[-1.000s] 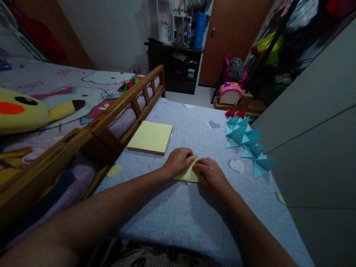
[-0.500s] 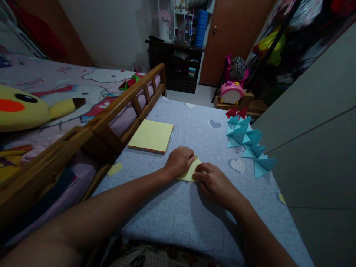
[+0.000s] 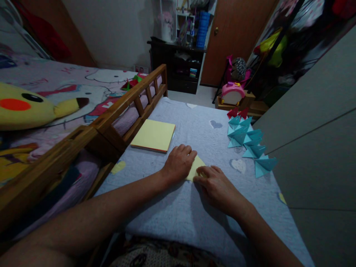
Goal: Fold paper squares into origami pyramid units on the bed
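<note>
A small piece of yellow origami paper, folded, lies on the blue-grey bedsheet in front of me. My left hand rests over its left part, fingers curled together and pressing it down, and hides that side. At the right edge, my right hand pinches the paper with thumb and fingers. Beyond my left hand sits a stack of square yellow paper sheets, with other colours showing at its edge. Several folded light-blue paper pieces stand to the right, with red folded paper pieces behind them.
A wooden bed rail runs along the left, with a yellow plush toy on the bed beyond. A pale cabinet panel borders the right. At the back are a dark cabinet, a brown door and a pink toy case.
My left hand has shifted slightly to the right over the yellow paper, covering more of its lower left. My right hand stays at the right edge. The view has moved slightly.
</note>
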Tool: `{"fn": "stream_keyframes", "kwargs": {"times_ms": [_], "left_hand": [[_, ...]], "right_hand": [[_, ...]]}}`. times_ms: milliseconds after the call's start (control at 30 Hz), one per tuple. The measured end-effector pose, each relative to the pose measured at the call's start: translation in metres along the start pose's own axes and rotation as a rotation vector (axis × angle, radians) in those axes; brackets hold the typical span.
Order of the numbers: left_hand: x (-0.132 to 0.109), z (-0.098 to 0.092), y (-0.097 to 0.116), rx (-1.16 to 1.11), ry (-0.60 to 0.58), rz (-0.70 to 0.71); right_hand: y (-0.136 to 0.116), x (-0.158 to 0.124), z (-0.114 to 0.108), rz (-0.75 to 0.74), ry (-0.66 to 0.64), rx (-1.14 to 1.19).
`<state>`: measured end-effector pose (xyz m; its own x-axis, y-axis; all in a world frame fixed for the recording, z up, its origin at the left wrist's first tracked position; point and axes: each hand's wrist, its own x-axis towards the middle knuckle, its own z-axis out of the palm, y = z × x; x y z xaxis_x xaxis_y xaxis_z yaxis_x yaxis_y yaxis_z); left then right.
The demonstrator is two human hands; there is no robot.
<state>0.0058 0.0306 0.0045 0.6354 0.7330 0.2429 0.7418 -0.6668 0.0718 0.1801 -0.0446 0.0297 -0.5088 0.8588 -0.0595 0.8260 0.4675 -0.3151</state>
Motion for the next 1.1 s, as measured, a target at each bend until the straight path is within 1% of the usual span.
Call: {"fn": "stream_keyframes", "kwargs": {"times_ms": [67,100,200,300,400,567,667,833,933,1033,1100], "left_hand": [[-0.018,-0.008,0.003,0.011,-0.008,0.131],[-0.028,-0.010,0.005,0.001,-0.019,0.173],[-0.057,-0.010,0.009,-0.033,-0.054,0.211],[-0.073,-0.005,0.010,-0.028,-0.066,0.221],[-0.077,-0.005,0.008,-0.006,-0.092,0.229],[-0.082,-0.013,-0.002,0.010,-0.137,0.226],[-0.090,-0.016,-0.009,0.032,-0.116,0.211],[-0.108,-0.018,-0.025,0.077,-0.062,0.131],[-0.116,-0.021,-0.034,0.090,-0.028,0.110],[-0.117,-0.023,-0.037,0.092,0.015,0.119],[-0.113,-0.023,-0.032,0.083,0.043,0.122]], "right_hand": [[0.000,0.000,0.000,0.009,-0.008,-0.006],[0.000,-0.001,0.000,0.014,-0.008,-0.008],[-0.001,-0.002,0.001,0.025,-0.008,-0.018],[-0.001,-0.003,0.002,0.015,0.003,-0.036],[-0.002,-0.003,0.000,0.009,0.004,-0.054],[-0.003,-0.005,0.000,0.001,-0.020,-0.057],[-0.005,-0.006,0.001,-0.002,-0.026,-0.061],[-0.007,-0.005,0.005,-0.012,-0.009,-0.094],[-0.009,-0.003,0.007,-0.016,-0.005,-0.133],[-0.014,0.000,0.008,-0.006,-0.027,-0.178],[-0.017,0.002,0.008,0.003,-0.029,-0.200]]}}
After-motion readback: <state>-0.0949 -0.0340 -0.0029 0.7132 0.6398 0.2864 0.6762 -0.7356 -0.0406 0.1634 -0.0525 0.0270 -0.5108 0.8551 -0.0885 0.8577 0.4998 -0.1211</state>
